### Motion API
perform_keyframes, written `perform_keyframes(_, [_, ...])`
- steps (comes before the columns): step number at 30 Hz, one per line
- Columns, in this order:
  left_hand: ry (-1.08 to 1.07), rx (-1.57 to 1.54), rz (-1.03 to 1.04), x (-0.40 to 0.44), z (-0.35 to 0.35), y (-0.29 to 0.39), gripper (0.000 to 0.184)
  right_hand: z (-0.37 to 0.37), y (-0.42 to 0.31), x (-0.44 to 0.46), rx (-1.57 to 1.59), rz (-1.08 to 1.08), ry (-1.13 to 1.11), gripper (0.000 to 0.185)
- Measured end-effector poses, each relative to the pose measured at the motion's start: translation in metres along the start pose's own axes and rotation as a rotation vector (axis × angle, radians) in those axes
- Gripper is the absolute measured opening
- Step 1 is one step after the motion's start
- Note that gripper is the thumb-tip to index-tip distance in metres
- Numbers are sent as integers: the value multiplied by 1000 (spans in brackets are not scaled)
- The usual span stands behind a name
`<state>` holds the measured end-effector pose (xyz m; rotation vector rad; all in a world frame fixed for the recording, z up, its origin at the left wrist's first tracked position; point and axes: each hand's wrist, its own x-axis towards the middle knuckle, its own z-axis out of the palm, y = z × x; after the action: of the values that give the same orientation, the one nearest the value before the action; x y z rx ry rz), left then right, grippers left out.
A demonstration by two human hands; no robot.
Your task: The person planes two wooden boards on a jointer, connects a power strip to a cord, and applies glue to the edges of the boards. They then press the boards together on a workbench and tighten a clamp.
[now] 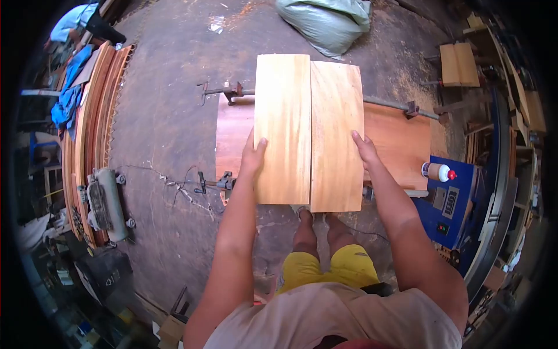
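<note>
Two pale wooden boards stand side by side in front of me, long edges together with a thin dark line between them. My left hand [253,154] grips the outer edge of the left board [283,128], thumb on its face. On the outer edge of the right board [336,136], my right hand [365,149] is closed the same way. The right board sits slightly lower than the left one. Behind them lies a reddish wooden panel [398,136], partly hidden, with a bar clamp [383,103] along its far side and another clamp [224,182] at its near left.
A glue bottle [439,171] with a red cap lies by the blue machine [447,203] at right. A stuffed sack [328,23] is on the floor ahead. Stacked planks [96,128] and a grey compressor tank [107,203] stand left. Another person [75,26] bends at upper left.
</note>
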<state>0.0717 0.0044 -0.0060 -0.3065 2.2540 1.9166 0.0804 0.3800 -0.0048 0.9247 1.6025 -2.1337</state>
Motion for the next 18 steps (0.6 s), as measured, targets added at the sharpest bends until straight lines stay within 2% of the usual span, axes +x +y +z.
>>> perform_keyframes(8, [20, 97, -67, -6, -29, 18, 55, 34, 12, 18, 19, 2, -63, 59])
perform_keyframes(11, [6, 83, -125, -7, -40, 18, 57, 47, 17, 16, -31, 11, -50, 61])
perform_keyframes(18, [54, 322, -101, -10, -37, 16, 67, 50, 14, 16, -54, -3, -36, 59])
